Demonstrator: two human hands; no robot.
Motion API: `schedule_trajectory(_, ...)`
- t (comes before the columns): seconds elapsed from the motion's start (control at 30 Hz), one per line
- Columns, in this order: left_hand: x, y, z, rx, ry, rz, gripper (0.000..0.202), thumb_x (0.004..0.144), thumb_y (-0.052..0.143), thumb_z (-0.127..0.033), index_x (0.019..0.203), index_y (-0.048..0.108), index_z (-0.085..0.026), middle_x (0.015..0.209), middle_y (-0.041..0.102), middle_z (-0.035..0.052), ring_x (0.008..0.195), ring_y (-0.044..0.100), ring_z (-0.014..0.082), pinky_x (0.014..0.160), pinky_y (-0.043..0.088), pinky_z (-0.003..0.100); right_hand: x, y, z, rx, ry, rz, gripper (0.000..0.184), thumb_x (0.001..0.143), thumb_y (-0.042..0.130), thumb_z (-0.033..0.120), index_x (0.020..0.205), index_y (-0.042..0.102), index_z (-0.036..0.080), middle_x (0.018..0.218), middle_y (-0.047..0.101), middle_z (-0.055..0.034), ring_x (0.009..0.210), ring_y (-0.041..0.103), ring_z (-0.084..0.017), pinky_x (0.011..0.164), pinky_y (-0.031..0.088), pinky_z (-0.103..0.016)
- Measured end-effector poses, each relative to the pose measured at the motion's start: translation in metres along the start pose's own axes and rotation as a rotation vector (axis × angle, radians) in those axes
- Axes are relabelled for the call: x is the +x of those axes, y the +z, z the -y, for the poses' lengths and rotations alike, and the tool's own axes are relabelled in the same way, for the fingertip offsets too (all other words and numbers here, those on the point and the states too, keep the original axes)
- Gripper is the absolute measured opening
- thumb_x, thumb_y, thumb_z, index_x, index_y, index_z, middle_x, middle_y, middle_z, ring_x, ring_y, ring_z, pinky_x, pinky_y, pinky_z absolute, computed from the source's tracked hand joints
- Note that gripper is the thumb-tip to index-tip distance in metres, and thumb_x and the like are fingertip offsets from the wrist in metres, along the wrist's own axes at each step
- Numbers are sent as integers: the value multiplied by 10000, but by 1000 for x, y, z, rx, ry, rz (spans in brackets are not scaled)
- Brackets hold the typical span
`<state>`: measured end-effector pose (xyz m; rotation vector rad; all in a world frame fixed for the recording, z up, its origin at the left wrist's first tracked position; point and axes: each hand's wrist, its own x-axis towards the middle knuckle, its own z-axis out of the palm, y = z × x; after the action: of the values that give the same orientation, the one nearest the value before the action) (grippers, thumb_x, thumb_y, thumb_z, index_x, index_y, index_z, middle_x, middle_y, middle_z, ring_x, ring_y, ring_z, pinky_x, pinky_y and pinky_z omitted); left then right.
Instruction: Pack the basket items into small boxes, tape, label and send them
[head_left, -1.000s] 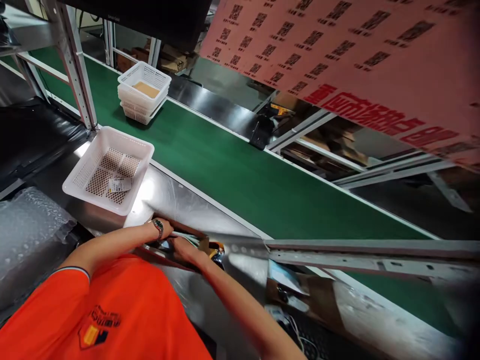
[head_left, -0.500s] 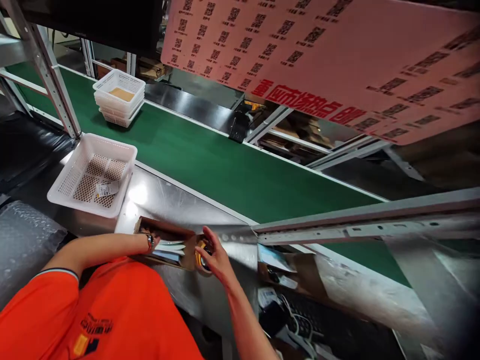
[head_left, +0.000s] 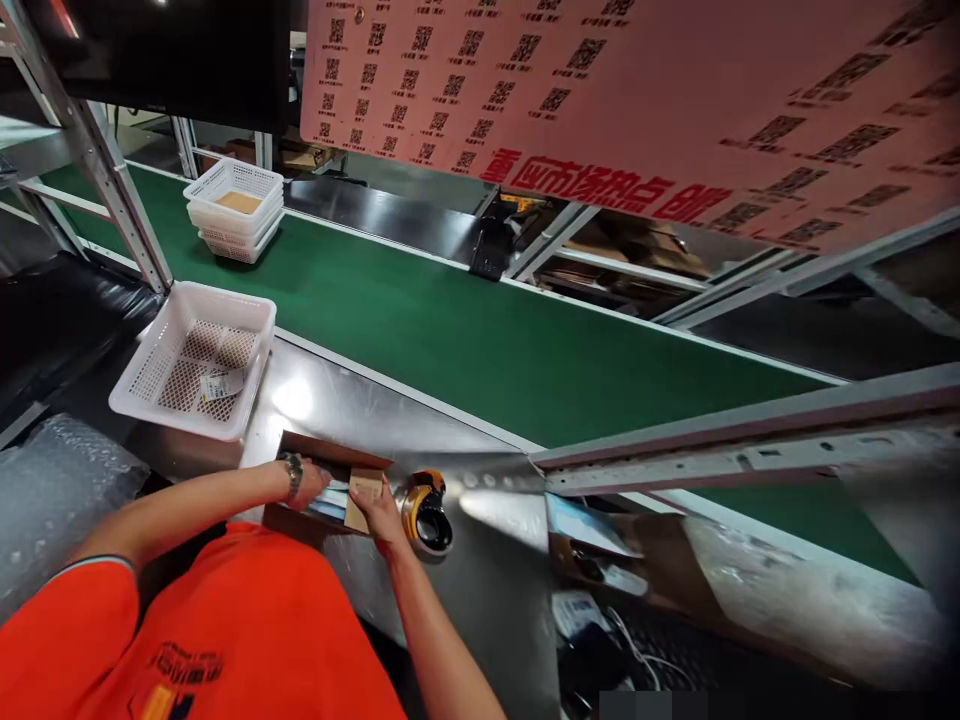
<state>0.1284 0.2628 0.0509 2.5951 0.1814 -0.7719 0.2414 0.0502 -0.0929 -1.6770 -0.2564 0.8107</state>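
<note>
the open cardboard box lies on the steel table beside a tape dispenser. left hand reaches inside, grip unclear; right hand pinches an end flap. it looks light, thin and easily creased, so hold it by the side walls.

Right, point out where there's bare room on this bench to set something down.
Bare steel lies between the white basket and the green belt, and more right of the tape dispenser. The belt is bare past the stacked baskets. The near edge is crowded: both hands work at the cardboard box.
</note>
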Motion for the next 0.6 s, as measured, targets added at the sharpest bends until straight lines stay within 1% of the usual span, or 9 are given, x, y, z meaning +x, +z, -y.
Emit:
schedule_trajectory(0.07, -27, -7, 13, -11, 5, -120, 614, 1041, 677, -230, 1654, 676, -191, 1495, 806, 201, 1459, 729, 371, 1307, 538, 499, 2, 4, -6, 53, 31, -18, 1142, 677, 912, 744, 1638, 526, 263, 1406, 822, -157, 1281, 805, -407, 1164, 643, -613)
schedule_trajectory(0.17, -66, 0, 36, -92, -212, -381, 616, 1204, 441, -352, 1792, 513, -182, 1646, 719, 206, 1611, 619, 328, 1412, 426, 492, 6, 18, -14, 82, 29, -45, 1107, 672, 906, 756, 1605, 538, 288, 1383, 825, -133, 1262, 808, -403, 1150, 651, -610)
schedule_trajectory(0.2, -74, 7, 42, -125, -282, -400, 645, 1207, 469, -427, 1800, 501, -176, 1682, 693, 210, 1635, 600, 334, 1419, 420, 487, 7, 24, -16, 92, 26, -55, 1086, 669, 911, 752, 1583, 545, 292, 1383, 823, -125, 1260, 809, -397, 1158, 650, -604)
schedule_trajectory(0.27, -83, 23, 50, -153, -325, -292, 805, 1148, 611, -594, 1811, 486, -156, 1806, 569, 237, 1697, 536, 376, 1418, 417, 480, 9, 34, -20, 114, 23, -83, 1054, 657, 925, 747, 1533, 557, 291, 1377, 821, -118, 1260, 807, -389, 1173, 647, -592)
schedule_trajectory(0.33, -79, 37, 51, -134, -271, -150, 966, 1074, 699, -719, 1812, 489, -131, 1904, 388, 286, 1763, 425, 449, 1425, 394, 512, 11, 41, -23, 129, 33, -105, 1044, 647, 931, 757, 1502, 560, 284, 1361, 829, -115, 1252, 808, -389, 1169, 653, -590)
schedule_trajectory(0.4, -69, 41, 49, -101, -232, -89, 985, 1039, 734, -773, 1750, 583, -108, 1915, 314, 334, 1774, 369, 522, 1419, 385, 568, 12, 43, -25, 134, 54, -119, 1068, 639, 926, 772, 1513, 553, 284, 1346, 842, -106, 1235, 815, -394, 1151, 664, -600)
schedule_trajectory(0.5, -49, 32, 49, -109, -223, -102, 763, 1018, 794, -737, 1470, 809, -122, 1870, 419, 318, 1636, 556, 548, 1343, 481, 574, 9, 38, -25, 129, 99, -131, 1078, 631, 906, 777, 1549, 563, 328, 1330, 857, -80, 1194, 833, -390, 1106, 683, -585)
schedule_trajectory(0.57, -37, 27, 52, -168, -276, -186, 635, 977, 877, -678, 1316, 844, -142, 1771, 543, 270, 1472, 696, 491, 1264, 563, 541, 6, 29, -21, 130, 127, -125, 1004, 661, 848, 824, 1520, 619, 356, 1299, 866, -69, 1149, 848, -384, 1041, 700, -570)
schedule_trajectory(0.6, -30, 27, 54, -211, -330, -250, 634, 932, 940, -639, 1314, 824, -147, 1709, 590, 253, 1412, 728, 462, 1235, 590, 527, 6, 23, -17, 137, 136, -99, 953, 685, 806, 858, 1481, 665, 353, 1275, 872, -74, 1131, 852, -388, 1012, 703, -576)
